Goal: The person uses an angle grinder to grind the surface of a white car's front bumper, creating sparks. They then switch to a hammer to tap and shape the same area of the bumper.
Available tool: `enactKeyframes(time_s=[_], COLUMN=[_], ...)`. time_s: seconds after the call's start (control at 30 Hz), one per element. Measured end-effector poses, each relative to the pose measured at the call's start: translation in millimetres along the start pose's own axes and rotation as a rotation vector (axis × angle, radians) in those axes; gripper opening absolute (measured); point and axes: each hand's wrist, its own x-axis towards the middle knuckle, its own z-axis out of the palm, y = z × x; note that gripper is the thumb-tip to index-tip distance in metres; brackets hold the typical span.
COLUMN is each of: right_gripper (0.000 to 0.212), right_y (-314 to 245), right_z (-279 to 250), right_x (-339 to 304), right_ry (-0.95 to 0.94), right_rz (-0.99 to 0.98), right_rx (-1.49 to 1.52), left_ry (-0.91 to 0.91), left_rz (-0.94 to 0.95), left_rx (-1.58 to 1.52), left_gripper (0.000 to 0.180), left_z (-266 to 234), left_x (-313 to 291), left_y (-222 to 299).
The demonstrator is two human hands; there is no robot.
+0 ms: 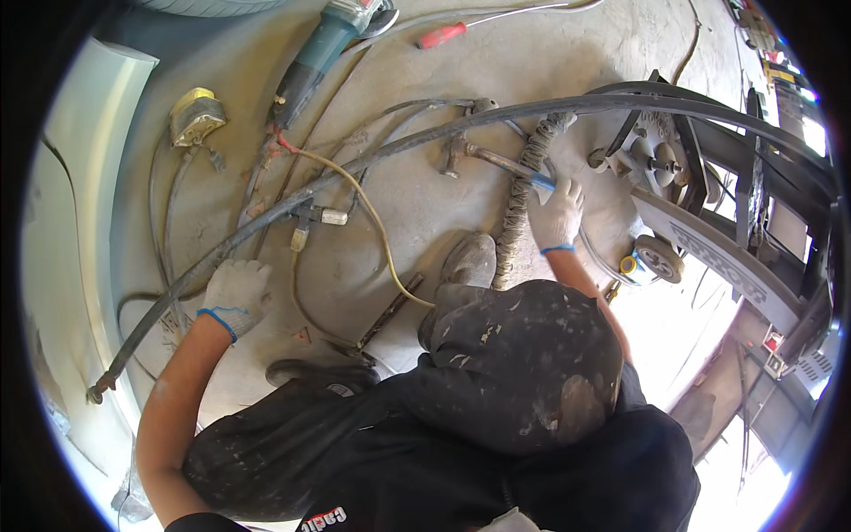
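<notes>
White curved body panel [93, 204] at far left | left hand [239, 291], white-gloved, blue-cuffed, just beside long dark curved bar [390, 152], grip cannot be told | teal-and-black angle grinder [315, 62] on floor | blue-handled metal hammer [505, 162] across grey wrapped hose [516, 213] | right hand [558, 215], likewise gloved, closed around hammer's handle end

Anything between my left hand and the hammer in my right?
Yes: in this view, the yellowish cable curves across the floor between the left hand and the hammer. A white plug also lies between them, nearer the left hand.
</notes>
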Motion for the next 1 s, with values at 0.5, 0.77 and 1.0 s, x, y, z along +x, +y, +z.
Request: enactKeyframes(time_s=[0.5, 0.77, 1.0], right_gripper=[0.031, 0.031, 0.04], right_y=[-64, -114, -105], right_z=[6, 23, -7], right_x=[-91, -75, -44], right_ry=[-0.72, -0.572, -0.732], right_rz=[0.184, 0.582, -0.133], right_rx=[0.583, 1.149, 0.866], left_ry=[-0.074, 0.028, -0.069], left_rz=[0.037, 0.036, 0.055], left_rx=[-0.024, -0.061, -0.112], left_gripper=[0.033, 0.034, 0.035], left_z=[-6, -15, 1], left_x=[11, 2, 4], left_y=[12, 10, 17])
